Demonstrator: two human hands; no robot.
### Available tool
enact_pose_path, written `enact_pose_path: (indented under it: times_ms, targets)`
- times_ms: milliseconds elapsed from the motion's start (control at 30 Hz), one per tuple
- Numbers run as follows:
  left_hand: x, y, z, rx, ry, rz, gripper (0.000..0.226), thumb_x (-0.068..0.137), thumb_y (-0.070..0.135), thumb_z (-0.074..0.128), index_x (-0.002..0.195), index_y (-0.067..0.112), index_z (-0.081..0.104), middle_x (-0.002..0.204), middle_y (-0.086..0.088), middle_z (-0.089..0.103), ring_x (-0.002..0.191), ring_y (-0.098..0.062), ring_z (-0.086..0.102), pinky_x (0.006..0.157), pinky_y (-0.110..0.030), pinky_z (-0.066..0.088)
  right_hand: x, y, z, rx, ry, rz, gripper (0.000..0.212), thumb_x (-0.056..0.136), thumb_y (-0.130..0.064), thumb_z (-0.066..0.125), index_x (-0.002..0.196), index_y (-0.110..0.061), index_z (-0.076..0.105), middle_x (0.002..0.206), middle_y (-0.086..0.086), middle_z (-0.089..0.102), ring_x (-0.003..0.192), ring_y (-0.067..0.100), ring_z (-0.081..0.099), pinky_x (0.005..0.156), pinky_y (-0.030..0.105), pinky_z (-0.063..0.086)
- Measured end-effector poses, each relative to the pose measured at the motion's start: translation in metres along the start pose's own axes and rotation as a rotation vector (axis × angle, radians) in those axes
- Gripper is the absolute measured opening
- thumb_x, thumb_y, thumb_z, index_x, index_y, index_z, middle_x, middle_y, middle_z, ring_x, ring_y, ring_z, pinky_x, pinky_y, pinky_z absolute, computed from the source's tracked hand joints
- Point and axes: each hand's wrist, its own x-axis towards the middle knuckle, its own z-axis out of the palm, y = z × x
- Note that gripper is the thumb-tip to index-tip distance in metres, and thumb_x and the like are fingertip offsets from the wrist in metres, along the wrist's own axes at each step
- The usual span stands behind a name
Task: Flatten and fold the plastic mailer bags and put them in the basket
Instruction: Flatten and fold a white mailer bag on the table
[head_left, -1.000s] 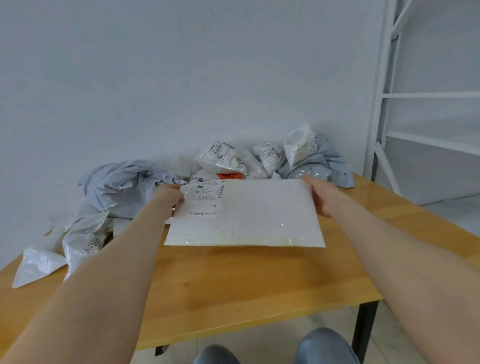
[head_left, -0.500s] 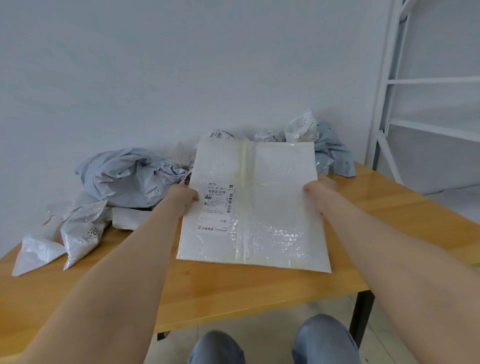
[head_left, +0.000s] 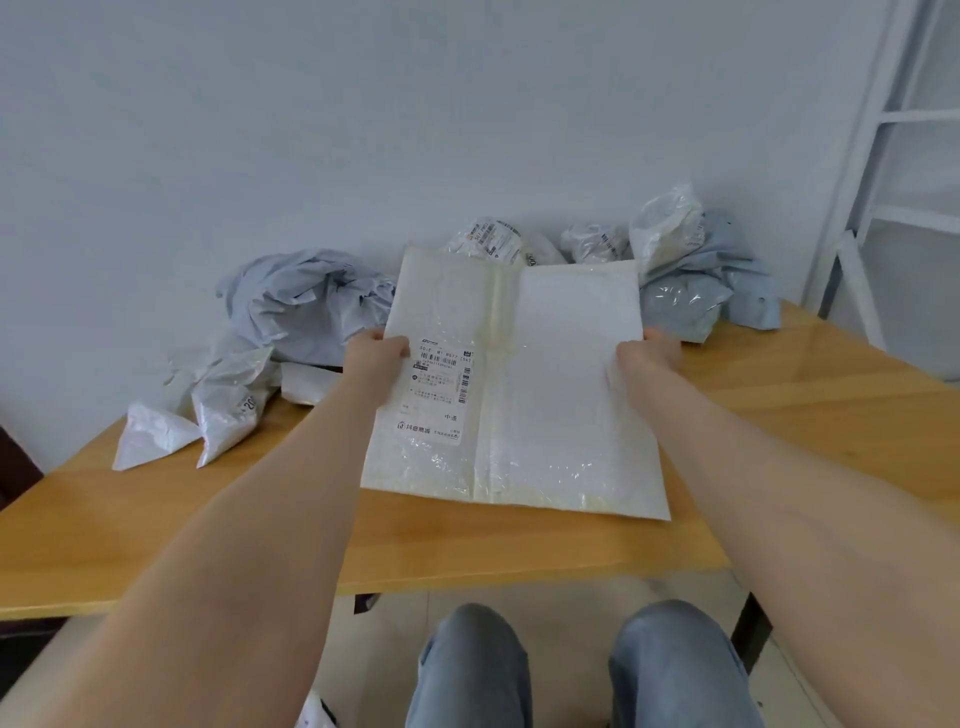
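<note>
A white bubble mailer bag (head_left: 540, 395) with a shipping label on its left half is held up over the wooden table (head_left: 519, 551), its lower edge near the tabletop. My left hand (head_left: 375, 354) grips its left edge and my right hand (head_left: 644, 353) grips its right edge, both at mid height. A yellowish seam runs down its middle. Behind it, crumpled mailers lie in a grey heap (head_left: 306, 301) at the back left and a white and grey heap (head_left: 685, 270) at the back right. No basket is in view.
Small white crumpled bags (head_left: 218, 410) lie at the table's left. A white metal shelf frame (head_left: 883, 156) stands at the right, beside the table. The wall runs right behind the table. My knees show below the front edge.
The mailer, lying flat and folded a second ago, has been lifted by its side edges and opened to full length, upright in front of the heap. Since half a second ago, little has moved.
</note>
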Motion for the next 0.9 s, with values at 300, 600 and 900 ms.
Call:
enact_pose_path:
  times_ms: [300, 600, 900]
  targets:
    - [-0.012, -0.02, -0.042, -0.081, 0.306, -0.044, 0.023, 0.088, 0.031, 0.05, 0.07, 0.017, 0.052, 0.063, 0.0, 0.044, 0.063, -0.02, 0.042, 0.067, -0.03, 0.037, -0.03, -0.006, 0.04, -0.042, -0.059, -0.071, 0.023, 0.089, -0.006, 0.039, 0.086, -0.019, 0.057, 0.086, 0.002, 0.058, 0.077, 0.024, 0.052, 0.07, 0.031, 0.042]
    - [-0.044, -0.056, -0.108, -0.023, 0.598, -0.074, 0.029, 0.092, 0.019, 0.042, 0.1, -0.002, 0.06, 0.061, 0.002, 0.04, 0.065, -0.02, 0.041, 0.055, -0.025, 0.031, -0.079, -0.014, 0.096, -0.061, -0.213, -0.14, 0.022, 0.092, -0.016, 0.043, 0.091, -0.024, 0.064, 0.089, -0.001, 0.06, 0.08, 0.024, 0.054, 0.071, 0.03, 0.044]
    - [-0.091, -0.1, -0.197, 0.048, 0.861, -0.243, 0.026, 0.091, 0.017, 0.039, 0.068, 0.018, 0.05, 0.065, 0.003, 0.043, 0.069, -0.02, 0.042, 0.055, -0.027, 0.031, -0.156, -0.015, 0.174, -0.128, -0.492, -0.176, 0.036, 0.099, -0.017, 0.041, 0.13, -0.019, 0.057, 0.125, 0.004, 0.059, 0.11, 0.026, 0.056, 0.082, 0.025, 0.039]
